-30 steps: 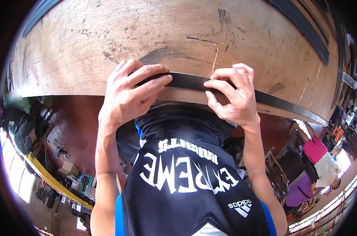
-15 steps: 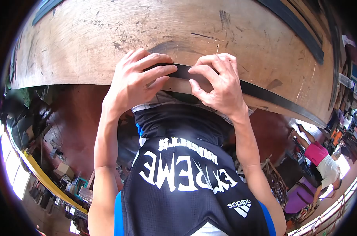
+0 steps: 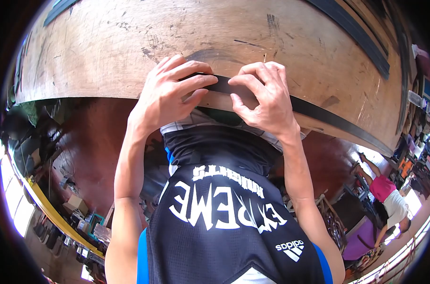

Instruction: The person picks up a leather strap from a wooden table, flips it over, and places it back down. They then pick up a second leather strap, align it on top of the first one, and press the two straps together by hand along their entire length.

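Note:
A long black strip [image 3: 319,112] lies along the near edge of a wooden table [image 3: 186,33]. My left hand [image 3: 170,92] is curled over the strip's left part, fingertips on its top and thumb at the near side. My right hand [image 3: 267,99] grips the strip a short way to the right, with fingers bent and the thumb low by the table edge. A short length of the strip shows between both hands. Its left end is hidden under my left hand.
More dark strips [image 3: 359,35] lie at the table's far right, and another dark strip [image 3: 58,10] at the far left. A person in a pink garment [image 3: 384,188] is at the right. A yellow beam [image 3: 58,217] runs at the lower left.
My left hand has shifted slightly to the right, so the gap between my hands is a little narrower. My right hand stays nearly in place on the strip.

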Demonstrator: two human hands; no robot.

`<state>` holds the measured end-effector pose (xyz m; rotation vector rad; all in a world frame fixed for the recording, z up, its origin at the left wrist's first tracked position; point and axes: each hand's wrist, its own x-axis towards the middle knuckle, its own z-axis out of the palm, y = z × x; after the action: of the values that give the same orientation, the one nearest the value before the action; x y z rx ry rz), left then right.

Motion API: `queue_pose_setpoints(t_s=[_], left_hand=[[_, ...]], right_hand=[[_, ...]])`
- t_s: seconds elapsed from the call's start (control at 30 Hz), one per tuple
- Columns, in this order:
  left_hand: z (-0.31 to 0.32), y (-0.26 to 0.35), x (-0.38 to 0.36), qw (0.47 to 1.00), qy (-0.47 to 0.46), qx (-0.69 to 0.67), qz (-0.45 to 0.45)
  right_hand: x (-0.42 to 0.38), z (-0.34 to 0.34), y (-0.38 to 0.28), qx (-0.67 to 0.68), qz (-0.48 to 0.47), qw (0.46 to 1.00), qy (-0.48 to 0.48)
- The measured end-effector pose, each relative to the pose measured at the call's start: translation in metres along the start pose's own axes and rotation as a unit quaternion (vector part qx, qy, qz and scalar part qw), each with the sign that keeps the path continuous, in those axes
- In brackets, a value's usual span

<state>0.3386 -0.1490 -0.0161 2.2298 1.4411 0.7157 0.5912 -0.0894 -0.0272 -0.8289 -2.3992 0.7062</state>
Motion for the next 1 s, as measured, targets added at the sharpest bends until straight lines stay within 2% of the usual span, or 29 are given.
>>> queue_pose_setpoints(t_s=[0.43, 1.0], left_hand=[[-0.020, -0.008, -0.006, 1.000, -0.022, 0.016, -0.004], [-0.012, -0.008, -0.002, 0.999, -0.038, -0.005, 0.006]], right_hand=[[0.001, 0.002, 0.002, -0.002, -0.001, 1.000, -0.004], [-0.005, -0.013, 0.001, 0.007, 0.030, 0.999, -0.018]])
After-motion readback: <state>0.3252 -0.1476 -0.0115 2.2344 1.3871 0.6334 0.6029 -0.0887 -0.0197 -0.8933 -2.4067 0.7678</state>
